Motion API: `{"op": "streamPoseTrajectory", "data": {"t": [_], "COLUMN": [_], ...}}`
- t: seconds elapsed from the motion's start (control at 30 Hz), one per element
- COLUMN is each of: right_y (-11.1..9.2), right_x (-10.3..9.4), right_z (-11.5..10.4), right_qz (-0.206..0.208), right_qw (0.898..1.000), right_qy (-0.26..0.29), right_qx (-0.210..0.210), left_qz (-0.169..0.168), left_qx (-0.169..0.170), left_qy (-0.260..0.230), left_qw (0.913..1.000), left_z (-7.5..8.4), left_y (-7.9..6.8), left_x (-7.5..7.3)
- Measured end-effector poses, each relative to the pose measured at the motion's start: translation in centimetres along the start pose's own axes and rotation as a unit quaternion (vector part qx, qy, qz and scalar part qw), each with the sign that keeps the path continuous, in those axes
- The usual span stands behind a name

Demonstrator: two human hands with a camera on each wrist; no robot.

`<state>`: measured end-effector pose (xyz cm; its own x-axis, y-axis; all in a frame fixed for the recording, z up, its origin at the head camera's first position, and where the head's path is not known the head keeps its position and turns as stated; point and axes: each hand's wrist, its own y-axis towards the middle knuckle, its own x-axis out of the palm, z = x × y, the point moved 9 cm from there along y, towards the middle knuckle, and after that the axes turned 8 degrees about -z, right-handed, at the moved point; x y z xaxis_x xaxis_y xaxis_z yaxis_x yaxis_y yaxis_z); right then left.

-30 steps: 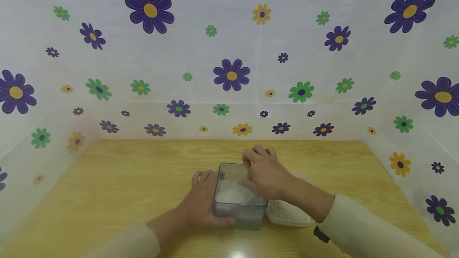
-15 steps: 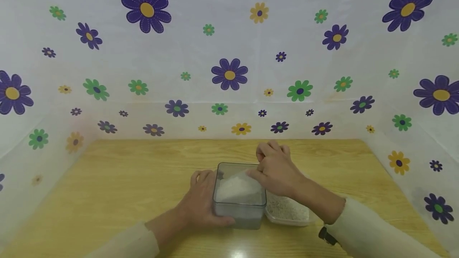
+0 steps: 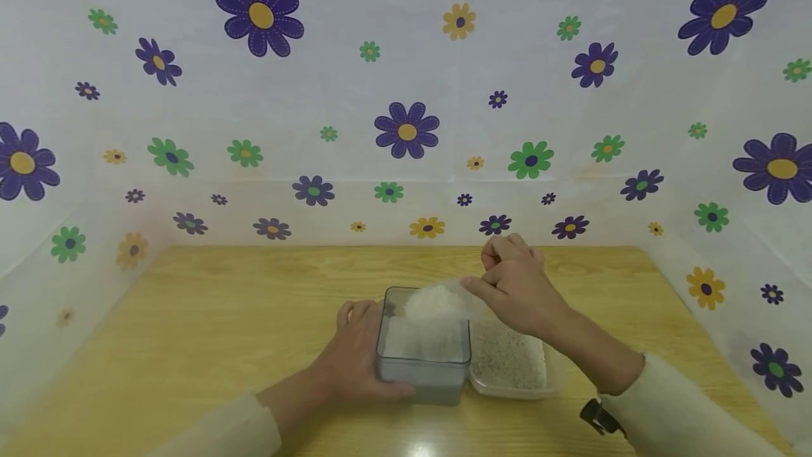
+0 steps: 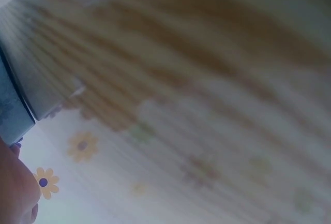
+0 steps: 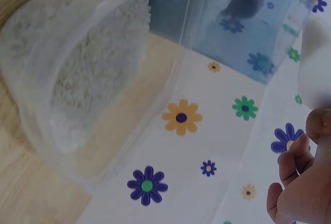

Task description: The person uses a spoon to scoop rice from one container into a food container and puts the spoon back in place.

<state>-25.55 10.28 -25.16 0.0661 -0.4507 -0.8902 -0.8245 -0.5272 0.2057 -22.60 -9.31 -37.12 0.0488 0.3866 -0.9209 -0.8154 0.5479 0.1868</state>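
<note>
My left hand grips the left side of a see-through grey-blue square box, thumb along its front and fingers behind. White contents fill part of the box. My right hand pinches the end of a pale, translucent scoop, which carries a white heap over the box's back right part. Its full outline is hard to see against the white. In the right wrist view, part of the pale scoop shows above the curled fingers.
Right beside the box, a clear plastic tub holds rice, under my right forearm. Both stand on a wood-grain table. A flower-print sheet encloses the back and sides. A black strap hangs at my right sleeve.
My right hand has risen and moved right, away from the box's inside, lifting the scoop with its white heap into view. More of the rice tub shows. My left hand stays on the box.
</note>
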Motion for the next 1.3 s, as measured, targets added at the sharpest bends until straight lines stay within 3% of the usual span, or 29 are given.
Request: {"op": "streamPoseTrajectory", "data": {"t": [0.33,0.6,0.87,1.1,1.3], "right_y": [-2.1,-4.0,-6.4,-8.5,-9.7], "right_x": [-4.3,-6.3,-5.5,-4.0,-3.6], "right_z": [2.6,5.2,7.6,9.1,9.9], "right_qz": [0.056,0.071,0.058,0.024,0.0], "right_qw": [0.998,0.997,0.997,0.996,0.992], "right_qy": [-0.006,-0.015,-0.051,-0.072,-0.108], "right_qx": [0.02,0.038,0.018,-0.046,-0.07], "left_qz": [-0.011,-0.009,-0.011,-0.012,-0.006], "left_qx": [-0.011,-0.011,-0.008,-0.01,-0.005], "left_qy": [0.002,-0.005,-0.002,-0.012,-0.019], "left_qw": [0.9999,0.9999,0.9999,0.9998,0.9998], "left_z": [-0.2,-0.1,-0.2,-0.2,-0.2], "left_y": [0.0,-0.1,0.1,0.0,0.0], "left_x": [0.1,0.0,0.2,0.2,0.2]}}
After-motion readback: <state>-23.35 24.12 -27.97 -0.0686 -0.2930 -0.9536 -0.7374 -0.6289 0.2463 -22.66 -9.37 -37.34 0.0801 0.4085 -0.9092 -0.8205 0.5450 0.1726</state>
